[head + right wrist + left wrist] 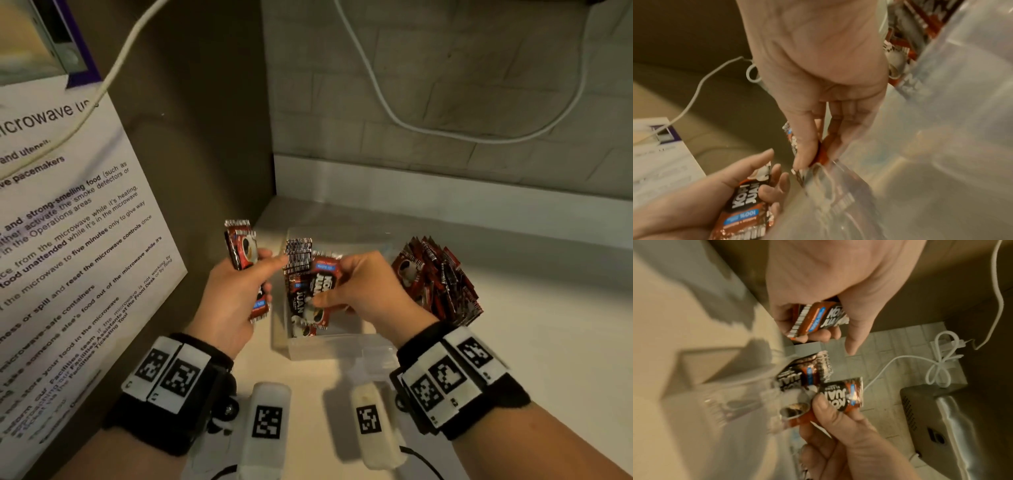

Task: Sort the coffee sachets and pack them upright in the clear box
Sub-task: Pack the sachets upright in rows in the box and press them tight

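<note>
A clear box (310, 347) stands on the pale counter between my hands. Several dark "Kopi Juan" sachets (297, 274) stand upright at its left end, also seen in the left wrist view as sachets in the box (801, 374). My left hand (265, 275) grips a small stack of the same sachets (241, 248) just left of the box. My right hand (327, 284) pinches one sachet (325, 274) over the box, thumb in front; the pinched sachet (840, 395) shows its label. A heap of red sachets (440, 279) lies right of the box.
A microwave notice sheet (68, 240) leans on the left wall. A white cable (394, 113) hangs on the tiled back wall. Two white tagged blocks (269, 421) (370, 419) lie near the counter's front edge. A silver appliance (941, 418) stands beyond.
</note>
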